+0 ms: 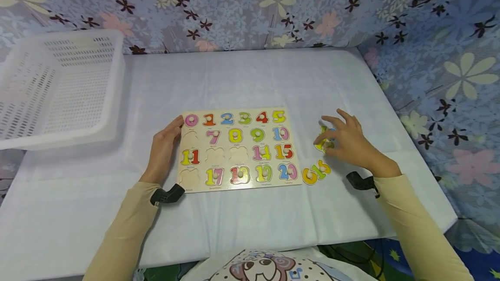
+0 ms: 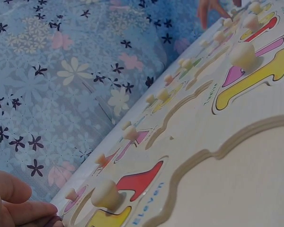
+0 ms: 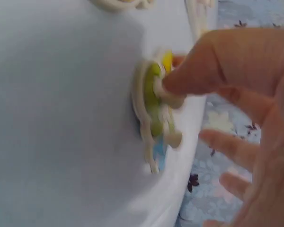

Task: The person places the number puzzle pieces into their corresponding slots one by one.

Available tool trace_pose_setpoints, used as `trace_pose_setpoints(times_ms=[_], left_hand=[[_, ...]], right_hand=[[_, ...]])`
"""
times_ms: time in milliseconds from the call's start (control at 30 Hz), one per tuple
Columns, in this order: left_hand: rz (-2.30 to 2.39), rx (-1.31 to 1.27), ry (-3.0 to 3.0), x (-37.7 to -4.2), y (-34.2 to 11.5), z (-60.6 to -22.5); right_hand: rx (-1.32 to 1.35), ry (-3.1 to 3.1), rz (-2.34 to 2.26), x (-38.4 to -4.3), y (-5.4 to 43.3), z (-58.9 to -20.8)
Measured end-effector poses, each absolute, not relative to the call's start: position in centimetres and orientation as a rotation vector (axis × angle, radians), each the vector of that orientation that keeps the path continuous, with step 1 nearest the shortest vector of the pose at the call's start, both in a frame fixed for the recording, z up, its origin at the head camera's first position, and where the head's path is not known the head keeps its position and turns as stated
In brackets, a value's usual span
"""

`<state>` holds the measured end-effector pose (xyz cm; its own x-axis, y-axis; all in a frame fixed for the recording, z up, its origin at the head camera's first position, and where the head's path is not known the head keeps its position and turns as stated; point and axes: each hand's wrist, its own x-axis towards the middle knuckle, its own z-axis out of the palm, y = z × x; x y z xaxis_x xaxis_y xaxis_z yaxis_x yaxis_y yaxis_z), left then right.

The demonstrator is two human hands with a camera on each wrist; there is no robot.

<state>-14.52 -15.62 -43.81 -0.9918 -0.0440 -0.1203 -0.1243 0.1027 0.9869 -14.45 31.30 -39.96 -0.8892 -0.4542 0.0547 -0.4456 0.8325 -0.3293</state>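
A wooden number puzzle board (image 1: 230,192) lies on the table, most of its recesses filled with knobbed number pieces and several bare. My left hand (image 1: 162,148) rests along its left edge, fingertips touching near the upper left corner. Right of the board, my right hand (image 1: 347,142) pinches the knob of a yellow-green number piece (image 3: 151,97) between thumb and index finger, the other fingers spread. Blue also shows there; whether a second piece overlaps, I cannot tell. Closer to me lie a yellow 6 piece (image 1: 310,177) and a green and yellow 16 piece (image 1: 322,170).
A white plastic basket (image 1: 111,120) stands at the left of the table. White cloth (image 1: 250,79) covers the tabletop. Floral fabric (image 1: 242,8) hangs behind and to the right. Each wrist carries a black camera (image 1: 168,194).
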Motion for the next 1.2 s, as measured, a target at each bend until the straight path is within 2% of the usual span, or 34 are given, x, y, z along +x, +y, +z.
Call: trace_pose_setpoints(times_ms=[267,467,633,767,933,1067,1200], left_hand=[[2.077,-0.174,2.275,-14.4,-16.2,-43.6],[2.059,-0.198,2.290,-14.4,-16.5,-43.5],[2.044,-0.221,2.305,-14.5,-16.5,-43.7],[2.031,-0.222,2.308,-14.6,-16.5,-43.7],[2.023,-0.232,2.318,-14.6,-16.5,-43.8],[2.024,-0.209,2.318,-14.7,-16.3,-43.8],[2.037,-0.186,2.312,-14.7,-16.2,-43.8]], right_hand=[[-0.605,3.134,-0.492,-13.1,31.1,-40.2],[-0.626,3.146,-0.564,-13.1,30.6,-40.7],[-0.693,3.130,-0.623,-13.9,29.1,-39.7],[-0.780,3.101,-0.591,-15.3,25.9,-38.4],[-0.983,2.977,-0.545,-16.6,18.7,-37.3],[-1.167,2.865,-0.472,-16.6,13.3,-37.2],[-1.203,2.813,-0.393,-16.2,10.7,-37.7]])
